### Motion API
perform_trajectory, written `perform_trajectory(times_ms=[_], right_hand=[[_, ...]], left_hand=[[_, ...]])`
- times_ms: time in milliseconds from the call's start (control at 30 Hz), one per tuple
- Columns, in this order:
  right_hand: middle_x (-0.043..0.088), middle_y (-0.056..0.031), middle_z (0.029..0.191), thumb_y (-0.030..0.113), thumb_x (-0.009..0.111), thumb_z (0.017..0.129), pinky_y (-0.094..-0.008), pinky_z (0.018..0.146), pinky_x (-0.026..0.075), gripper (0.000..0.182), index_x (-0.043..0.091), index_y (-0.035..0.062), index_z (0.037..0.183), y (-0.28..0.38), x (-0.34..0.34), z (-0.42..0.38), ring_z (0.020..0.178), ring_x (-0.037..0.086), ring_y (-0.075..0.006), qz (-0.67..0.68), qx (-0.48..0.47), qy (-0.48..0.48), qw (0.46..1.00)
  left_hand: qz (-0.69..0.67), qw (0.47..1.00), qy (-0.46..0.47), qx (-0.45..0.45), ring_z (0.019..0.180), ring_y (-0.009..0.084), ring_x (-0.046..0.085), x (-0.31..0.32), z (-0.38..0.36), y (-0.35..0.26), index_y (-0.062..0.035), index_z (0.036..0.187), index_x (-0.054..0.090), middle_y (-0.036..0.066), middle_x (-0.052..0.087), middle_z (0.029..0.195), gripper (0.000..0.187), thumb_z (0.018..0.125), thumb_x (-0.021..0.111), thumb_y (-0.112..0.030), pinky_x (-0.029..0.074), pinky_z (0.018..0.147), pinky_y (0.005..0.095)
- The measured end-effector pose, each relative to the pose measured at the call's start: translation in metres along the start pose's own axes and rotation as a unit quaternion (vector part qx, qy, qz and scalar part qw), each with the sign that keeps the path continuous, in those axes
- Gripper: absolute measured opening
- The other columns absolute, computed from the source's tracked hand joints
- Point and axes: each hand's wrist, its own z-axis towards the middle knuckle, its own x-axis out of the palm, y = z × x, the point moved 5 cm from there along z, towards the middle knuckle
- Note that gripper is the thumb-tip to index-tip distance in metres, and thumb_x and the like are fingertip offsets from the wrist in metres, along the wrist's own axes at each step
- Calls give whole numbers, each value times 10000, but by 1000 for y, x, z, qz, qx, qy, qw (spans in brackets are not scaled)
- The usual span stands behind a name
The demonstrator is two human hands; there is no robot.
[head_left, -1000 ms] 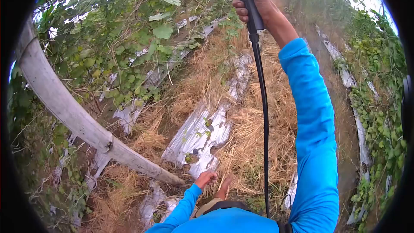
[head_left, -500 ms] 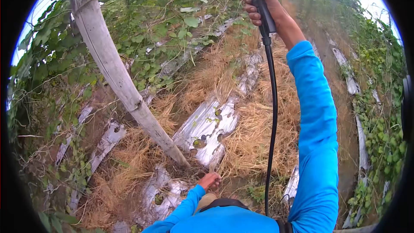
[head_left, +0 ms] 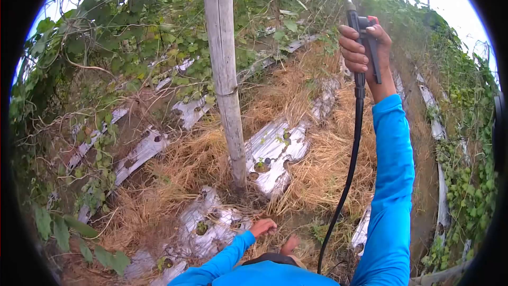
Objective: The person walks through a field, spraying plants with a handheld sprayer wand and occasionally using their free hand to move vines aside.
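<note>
High on the right, my right hand (head_left: 366, 55) is wrapped round the black handle of a sprayer wand (head_left: 373, 53) with a red part at its top. A metal tube rises from the handle, and a black hose (head_left: 352, 164) hangs from it down to my waist. Low in the middle, my left hand (head_left: 263, 227) is held near my body with its fingers curled; whether it holds anything is too small to tell. Silvery plastic sheeting (head_left: 211, 233) and dry straw lie on the ground about it.
A wooden post (head_left: 225, 69) stands just left of centre, its foot in the straw (head_left: 323, 180). Leafy vines (head_left: 132, 37) hang at the left and top; more foliage (head_left: 471, 180) lines the right. Strips of plastic sheeting (head_left: 275, 151) cover parts of the ground. A bare foot (head_left: 289, 244) shows below.
The post now stands more upright and further right in view. My right hand and the sprayer handle appear lower and further right. My left hand has shifted slightly right.
</note>
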Motion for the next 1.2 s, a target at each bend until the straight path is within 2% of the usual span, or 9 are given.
perform_trajectory(times_ms=[100, 300, 400, 567, 733, 833, 867, 1133, 1200], right_hand=[[397, -27, 672, 326, 543, 841, -270, 393, 447, 282, 397, 86, 858, -31, 35, 1, 486, 434, -117, 11, -1, 11, 1000], [398, -27, 657, 322, 547, 836, -278, 396, 444, 285, 395, 81, 856, -68, 112, -8, 474, 442, -124, 27, 9, 34, 999], [400, -30, 656, 319, 541, 833, -286, 398, 441, 281, 404, 77, 871, -90, 149, -21, 471, 441, -130, 24, 7, -11, 1000], [442, -35, 638, 276, 521, 834, -304, 403, 427, 220, 454, 68, 861, -140, 192, -60, 469, 459, -146, -47, -16, -194, 980], [434, -20, 621, 232, 526, 814, -302, 404, 426, 169, 460, 80, 844, -204, 239, -111, 449, 453, -138, -38, -28, -312, 949], [409, -38, 625, 212, 525, 789, -306, 401, 421, 175, 428, 75, 840, -248, 289, -134, 462, 445, -146, -35, -50, -294, 954], [409, -44, 631, 227, 545, 771, -304, 398, 415, 217, 418, 69, 847, -263, 303, -144, 462, 436, -144, -19, -60, -267, 962], [409, -65, 632, 169, 671, 634, -291, 450, 367, 346, 401, 48, 814, -406, 438, -221, 515, 406, -155, 111, 42, -245, 962], [398, -66, 635, 179, 657, 620, -311, 458, 350, 349, 407, 38, 819, -446, 471, -231, 523, 384, -167, 116, 79, -248, 958]], left_hand=[[-21, 1000, 15, -14, 745, 80, 582, 14, -46, 10, -115, 975, 626, -11, 629, 857, 315, 890, 532, -403, 417, 572, 233], [-9, 999, 26, -47, 740, 90, 584, 33, -85, 40, -112, 982, 612, 2, 632, 881, 320, 903, 527, -410, 446, 593, 242], [-5, 999, 33, -34, 742, 84, 572, 45, -113, 45, -111, 974, 606, 0, 626, 881, 307, 921, 514, -399, 445, 600, 229], [59, 998, 11, -1, 748, 100, 609, 59, -167, 71, -116, 958, 636, -8, 642, 879, 313, 891, 510, -395, 462, 570, 248], [79, 996, 10, -46, 798, 103, 592, 75, -246, 125, -91, 1002, 639, 14, 640, 914, 350, 939, 488, -400, 487, 632, 282], [165, 984, 57, 34, 767, 89, 578, 79, -279, 167, -98, 987, 643, 4, 646, 904, 353, 934, 484, -409, 464, 602, 261], [94, 991, 20, -92, 721, 81, 564, 98, -313, 138, -90, 971, 639, 11, 647, 872, 329, 942, 475, -373, 431, 562, 230], [24, 993, 107, -42, 680, 80, 555, 99, -366, 192, -120, 954, 608, -7, 625, 872, 297, 936, 476, -386, 433, 538, 246], [66, 993, 95, -28, 682, 96, 534, 101, -384, 177, -36, 918, 618, 38, 611, 829, 311, 954, 476, -310, 445, 571, 253]])
